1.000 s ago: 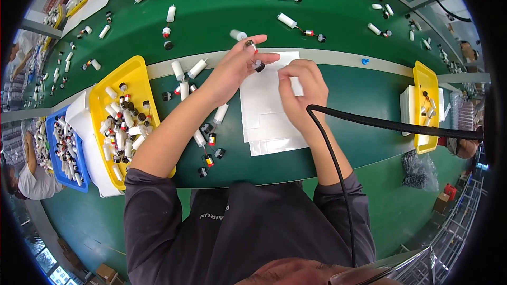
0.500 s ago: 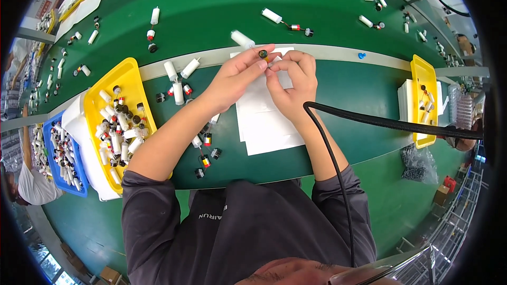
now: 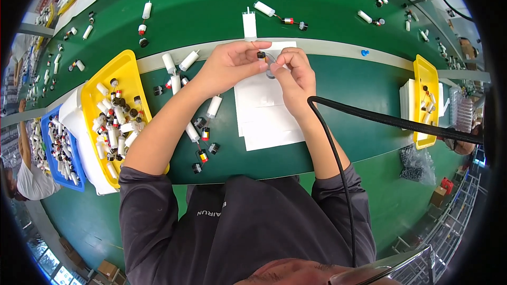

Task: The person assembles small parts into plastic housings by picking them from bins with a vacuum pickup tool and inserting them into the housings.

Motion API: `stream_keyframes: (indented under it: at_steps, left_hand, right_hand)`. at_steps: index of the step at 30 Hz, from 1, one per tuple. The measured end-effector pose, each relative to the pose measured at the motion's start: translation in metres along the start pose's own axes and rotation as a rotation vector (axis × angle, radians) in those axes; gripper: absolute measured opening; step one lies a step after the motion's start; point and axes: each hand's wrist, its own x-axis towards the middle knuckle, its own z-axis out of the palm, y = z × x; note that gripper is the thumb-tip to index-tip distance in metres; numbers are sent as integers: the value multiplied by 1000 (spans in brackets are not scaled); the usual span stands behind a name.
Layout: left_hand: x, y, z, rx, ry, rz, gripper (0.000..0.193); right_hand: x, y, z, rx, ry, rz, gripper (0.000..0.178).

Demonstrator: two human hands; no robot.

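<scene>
Black-topped, yellow-banded small cylinder, long axis near upright, is pinched in your left hand near the tabletop's far edge, just left of your right hand, fingers curled, grip unconfirmed.

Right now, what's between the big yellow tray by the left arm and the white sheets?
Head view: the left forearm, with loose white cylinders and small black caps on the green tabletop.

Small black-capped part partly hidden by the left hand
</scene>
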Motion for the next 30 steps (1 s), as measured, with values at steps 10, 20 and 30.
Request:
stream_keyframes:
  at_steps: [10, 20, 30]
  left_hand:
    - [2, 1, 11, -479, 29, -148, 34]
    - [3, 0, 10, -375, 72, -60, 25]
    - [3, 0, 7, -176, 131, 24, 31]
  right_hand:
    - [-1, 2, 8, -468, 135, -349, 14]
    - [-1, 5, 14, -475, 146, -319, 15]
    - [0, -6, -3, -441, 186, -418, 19]
